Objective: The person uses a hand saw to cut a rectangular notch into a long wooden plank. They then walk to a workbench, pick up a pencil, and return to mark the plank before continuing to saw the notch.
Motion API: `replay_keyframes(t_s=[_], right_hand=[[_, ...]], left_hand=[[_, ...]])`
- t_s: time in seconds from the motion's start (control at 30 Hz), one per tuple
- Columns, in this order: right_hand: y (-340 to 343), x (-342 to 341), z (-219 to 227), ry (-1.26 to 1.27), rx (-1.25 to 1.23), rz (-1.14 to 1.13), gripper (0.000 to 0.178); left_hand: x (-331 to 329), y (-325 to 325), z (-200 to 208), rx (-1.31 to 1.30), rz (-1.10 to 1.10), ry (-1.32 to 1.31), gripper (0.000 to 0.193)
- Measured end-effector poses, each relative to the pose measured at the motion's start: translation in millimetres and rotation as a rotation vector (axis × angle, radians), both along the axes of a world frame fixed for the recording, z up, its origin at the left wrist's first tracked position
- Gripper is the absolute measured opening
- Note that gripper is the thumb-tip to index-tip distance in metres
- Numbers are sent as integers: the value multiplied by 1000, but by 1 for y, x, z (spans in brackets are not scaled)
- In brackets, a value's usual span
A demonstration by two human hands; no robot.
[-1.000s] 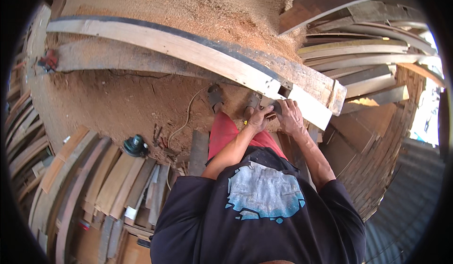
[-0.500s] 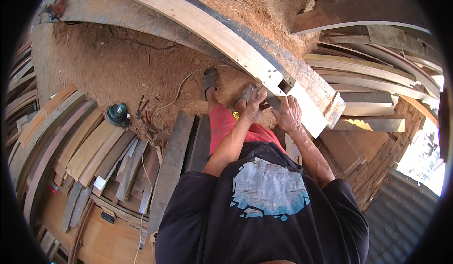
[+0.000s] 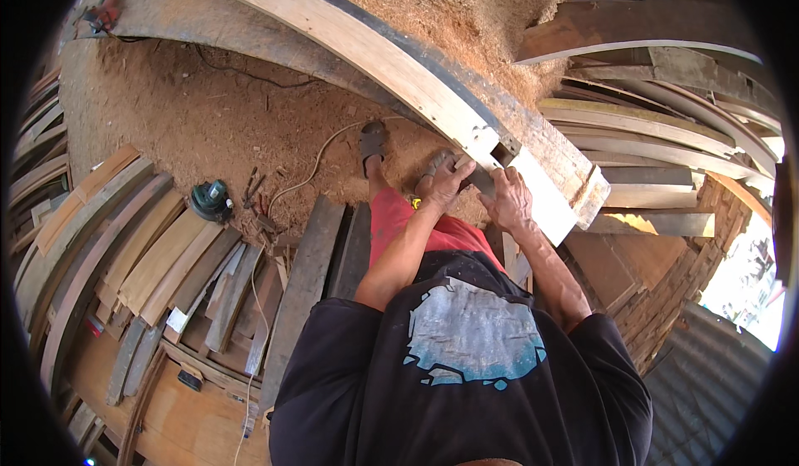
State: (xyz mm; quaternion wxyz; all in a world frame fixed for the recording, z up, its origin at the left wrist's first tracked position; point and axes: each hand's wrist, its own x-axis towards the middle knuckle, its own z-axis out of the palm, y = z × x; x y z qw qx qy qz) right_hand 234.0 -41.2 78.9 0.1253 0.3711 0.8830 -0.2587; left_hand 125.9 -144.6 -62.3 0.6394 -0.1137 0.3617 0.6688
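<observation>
We see the left hand (image 3: 444, 185) and right hand (image 3: 508, 203) meeting at a dark piece (image 3: 481, 180), right of centre
From the upper left, we find a red tool (image 3: 103, 14) at the end of a weathered beam (image 3: 250, 40), which seems to prop the pale plank (image 3: 374, 66) so its near end comes within reach. At left of centre a green power tool (image 3: 211, 201) sits near stacked boards (image 3: 151, 250), perhaps set there to leave the hands free. Just right of centre, the left hand touches the dark piece's left end, likely steadying it; we cannot tell whether it clenches. The right hand grasps the other end, fingers curled over it, holding it near the plank's dark hole (image 3: 502, 154), where 2 hands reach it easily. At the right of the frame, more boards (image 3: 649, 195) lie piled, likely to free the working space
</observation>
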Motion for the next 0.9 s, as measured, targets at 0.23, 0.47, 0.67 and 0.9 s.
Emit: replay_keyframes(t_s=[0.23, 0.47, 0.67, 0.9], right_hand=[[3, -2, 2, -10, -49, -23, 56], [5, 9, -5, 92, -99, -45, 55], [5, 16, -14, 95, -106, -68, 53], [6, 17, -10, 127, -115, -81, 55]], left_hand=[[2, 2, 2, -26, -16, 127, 46], [2, 4, 5, -48, -20, 82, 47], [6, 1, -8, -72, -34, 107, 48], [6, 3, 2, -76, -3, 56, 45]])
